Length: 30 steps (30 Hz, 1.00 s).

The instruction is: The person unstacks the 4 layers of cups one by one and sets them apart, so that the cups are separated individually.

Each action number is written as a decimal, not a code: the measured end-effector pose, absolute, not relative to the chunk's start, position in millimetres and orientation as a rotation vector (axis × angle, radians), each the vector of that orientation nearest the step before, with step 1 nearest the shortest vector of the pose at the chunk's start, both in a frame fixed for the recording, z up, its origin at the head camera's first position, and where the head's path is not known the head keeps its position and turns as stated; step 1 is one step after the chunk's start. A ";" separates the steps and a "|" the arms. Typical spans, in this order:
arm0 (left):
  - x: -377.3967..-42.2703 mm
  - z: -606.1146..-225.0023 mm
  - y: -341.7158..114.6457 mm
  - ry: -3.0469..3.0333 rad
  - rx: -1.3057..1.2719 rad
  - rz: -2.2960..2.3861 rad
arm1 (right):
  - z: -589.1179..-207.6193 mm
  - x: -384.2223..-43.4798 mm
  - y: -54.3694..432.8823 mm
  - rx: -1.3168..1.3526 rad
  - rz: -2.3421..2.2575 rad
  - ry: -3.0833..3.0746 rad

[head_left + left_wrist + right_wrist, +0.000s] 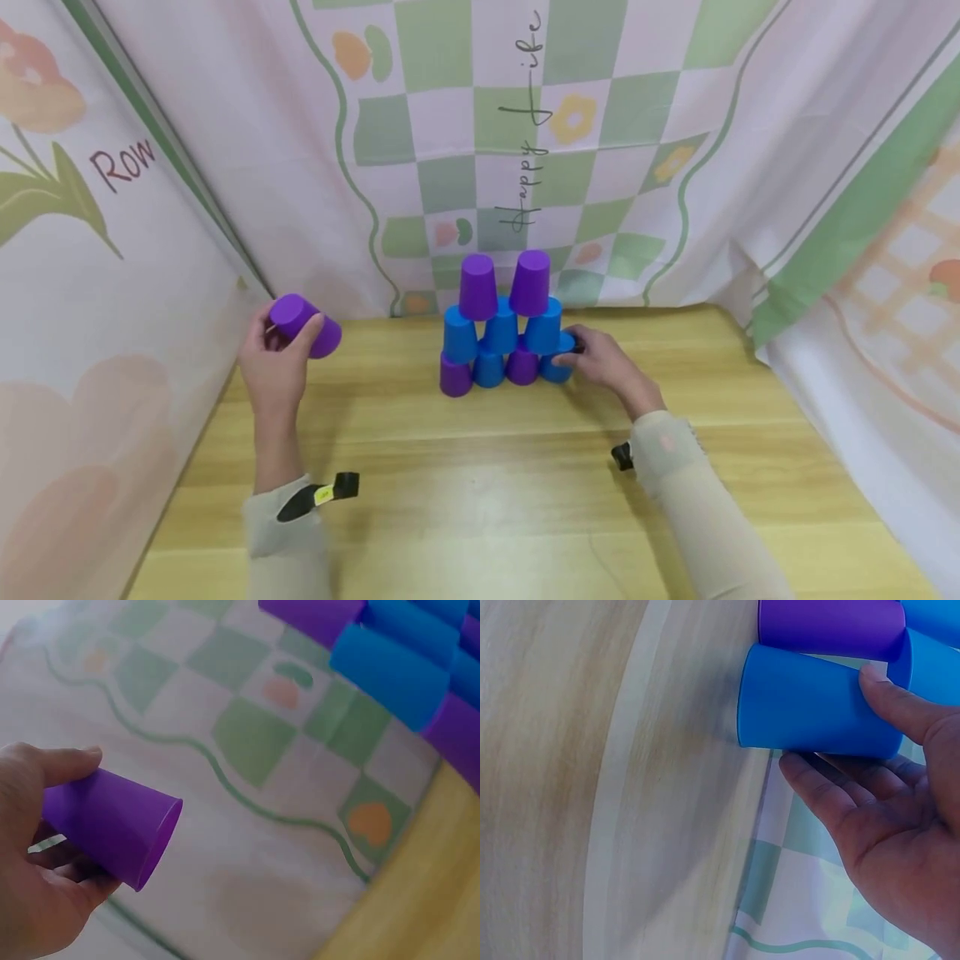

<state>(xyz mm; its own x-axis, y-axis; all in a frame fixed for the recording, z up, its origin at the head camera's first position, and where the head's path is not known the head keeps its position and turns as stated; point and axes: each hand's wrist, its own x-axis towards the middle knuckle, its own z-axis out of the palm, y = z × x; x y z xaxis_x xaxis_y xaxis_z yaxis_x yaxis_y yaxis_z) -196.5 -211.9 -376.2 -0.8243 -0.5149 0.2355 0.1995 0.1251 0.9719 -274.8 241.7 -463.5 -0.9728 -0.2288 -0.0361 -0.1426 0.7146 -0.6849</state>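
Note:
My left hand holds a purple cup in the air to the left of a stack of cups. The thumb lies along one side of this cup and the fingers along the other; its open rim points right in the left wrist view. At the stack's right end my right hand grips a blue cup of the bottom row, thumb on one side and fingers on the other. That row alternates purple and blue upside-down cups. Three blue cups form the middle row, and two purple cups stand on top, apart from each other.
The stack stands towards the back of a wood-grain table. Behind it hangs a curtain with a green-and-white checked print. Printed cloth also encloses the left and right sides. A black strap sits on the left sleeve.

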 end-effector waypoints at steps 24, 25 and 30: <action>-229.0 -480.9 -259.8 -2.087 0.571 -1.636 | -458.7 -277.3 241.5 -0.266 -1.115 2.765; -228.3 -482.7 -260.5 -2.087 0.588 -1.634 | -459.1 -277.5 241.1 -0.268 -1.111 2.767; -222.7 -489.2 -262.8 -2.071 0.649 -1.643 | -460.9 -277.7 239.8 -0.276 -1.098 2.767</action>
<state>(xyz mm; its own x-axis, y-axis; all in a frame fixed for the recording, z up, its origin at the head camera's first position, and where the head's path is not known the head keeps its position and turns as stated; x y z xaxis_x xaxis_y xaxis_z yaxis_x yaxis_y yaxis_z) -222.7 -262.8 -489.2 -0.8044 -0.5931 0.0345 -0.1011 0.1938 0.9758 -277.7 239.8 -460.9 -0.9716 -0.2253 -0.0726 -0.1143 0.7150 -0.6897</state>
